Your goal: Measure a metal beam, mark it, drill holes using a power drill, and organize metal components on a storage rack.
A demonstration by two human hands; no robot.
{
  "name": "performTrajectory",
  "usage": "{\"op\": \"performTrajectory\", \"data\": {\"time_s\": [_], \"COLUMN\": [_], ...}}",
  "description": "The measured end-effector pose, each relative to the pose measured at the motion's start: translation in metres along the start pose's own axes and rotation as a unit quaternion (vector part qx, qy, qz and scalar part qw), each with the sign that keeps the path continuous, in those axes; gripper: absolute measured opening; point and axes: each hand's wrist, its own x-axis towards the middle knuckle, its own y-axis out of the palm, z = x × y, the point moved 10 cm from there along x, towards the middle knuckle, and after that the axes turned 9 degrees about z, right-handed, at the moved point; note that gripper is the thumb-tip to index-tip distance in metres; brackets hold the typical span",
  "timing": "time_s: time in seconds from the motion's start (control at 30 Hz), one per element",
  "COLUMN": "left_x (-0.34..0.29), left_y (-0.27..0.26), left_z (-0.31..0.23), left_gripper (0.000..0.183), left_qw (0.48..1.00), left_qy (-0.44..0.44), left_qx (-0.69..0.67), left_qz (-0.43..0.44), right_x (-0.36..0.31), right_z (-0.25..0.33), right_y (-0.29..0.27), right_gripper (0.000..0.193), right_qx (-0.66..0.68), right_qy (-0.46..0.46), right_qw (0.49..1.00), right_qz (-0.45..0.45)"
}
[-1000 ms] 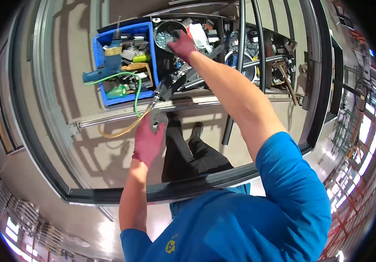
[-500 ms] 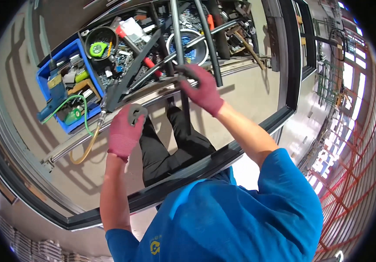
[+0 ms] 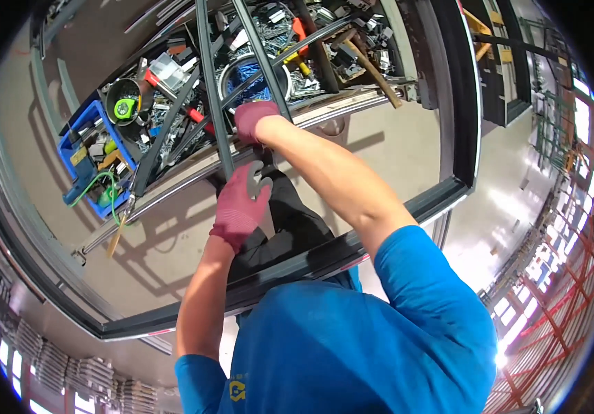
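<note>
My left hand (image 3: 239, 210), in a maroon glove with a grey palm, is held above my legs. Its thumb and fingers curve apart with nothing visible between them, close to the lower end of a long dark metal bar (image 3: 212, 90). My right hand (image 3: 255, 120), gloved alike, reaches in between that bar and a second dark bar (image 3: 259, 52). Its fingers are hidden behind the back of the hand, so what they touch does not show. Both bars slant over a tray of loose hardware (image 3: 162, 114), crossed by a thinner diagonal bar (image 3: 314, 36).
A large dark frame (image 3: 283, 265) surrounds my body. At the left stands a blue bin (image 3: 96, 157) with a power drill (image 3: 83, 169). A round pot (image 3: 123, 90) holds a green tape measure (image 3: 125, 107). One wooden-handled hammer (image 3: 373, 72) overhangs the tray edge at the right.
My right hand has moved left and lower between the bars, its fingers now hidden. My left hand has shifted right and up. The view has also shifted.
</note>
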Motion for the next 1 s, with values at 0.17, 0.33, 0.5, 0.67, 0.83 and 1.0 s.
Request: {"op": "performTrajectory", "data": {"time_s": [0.17,0.33,0.5,0.67,0.83,1.0], "left_x": [0.013,0.018,0.031,0.021,-0.012,-0.027], "left_y": [-0.011,-0.02,-0.011,-0.005,-0.015,0.004], "left_z": [-0.017,0.001,0.005,0.009,-0.031,-0.011], "left_gripper": [0.042,0.033,0.033,0.034,0.033,0.034], "left_qw": [0.998,0.996,0.994,0.991,0.998,0.995], "left_qy": [-0.048,-0.042,-0.093,-0.104,0.05,-0.081], "left_qx": [0.036,-0.04,-0.047,-0.074,0.016,-0.05], "left_qz": [-0.022,-0.063,-0.029,-0.047,-0.034,-0.008], "right_x": [0.029,-0.011,-0.036,-0.129,-0.109,-0.02], "right_z": [-0.017,-0.017,-0.036,-0.053,-0.281,-0.379], "right_y": [0.008,0.008,-0.001,-0.063,-0.113,-0.073], "right_gripper": [0.035,0.033,0.028,0.03,0.058,0.067], "right_qx": [0.0,0.033,0.058,0.145,0.054,0.126], "right_qy": [-0.047,-0.076,-0.089,-0.162,0.216,0.224], "right_qw": [0.999,0.996,0.993,0.904,0.875,0.945], "right_qz": [-0.004,-0.034,-0.058,-0.368,-0.43,-0.202]}}
